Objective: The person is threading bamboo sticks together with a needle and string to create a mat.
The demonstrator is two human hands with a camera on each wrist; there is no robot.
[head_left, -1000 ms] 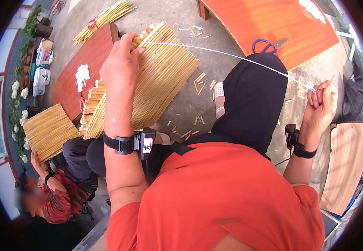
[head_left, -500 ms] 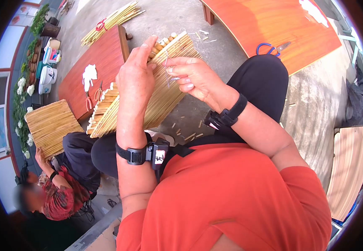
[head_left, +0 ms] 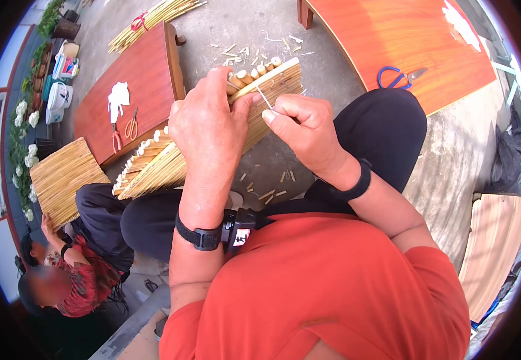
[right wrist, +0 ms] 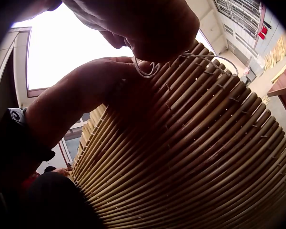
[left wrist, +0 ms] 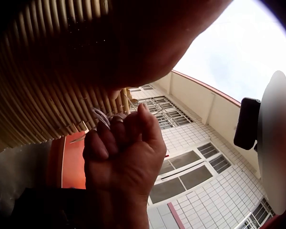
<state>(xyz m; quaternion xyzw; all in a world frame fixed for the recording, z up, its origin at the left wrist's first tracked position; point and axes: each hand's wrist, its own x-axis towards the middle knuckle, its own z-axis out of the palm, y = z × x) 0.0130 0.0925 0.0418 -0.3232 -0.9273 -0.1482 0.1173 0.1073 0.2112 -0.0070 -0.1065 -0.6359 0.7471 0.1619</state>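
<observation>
Right hand point(head_left: 308, 129) returned, pinching cord point(head_left: 265, 97) at bamboo mat point(head_left: 164, 162).

The left hand point(head_left: 209, 129) hides the middle of the bamboo mat point(head_left: 152, 167); the white cord point(head_left: 264, 97) runs out of sight inside the right hand point(head_left: 305, 129)

No legible word, brand or number anywhere. Small white sticker point(head_left: 240, 236) on the black strap-mounted wrist camera point(head_left: 231, 221), just below the woven bamboo-slat mat point(head_left: 163, 166): red and dark marks, too blurred to read. Dark mark on the white plastic tub point(head_left: 57, 103) far left of the mat, likewise unreadable.
</observation>
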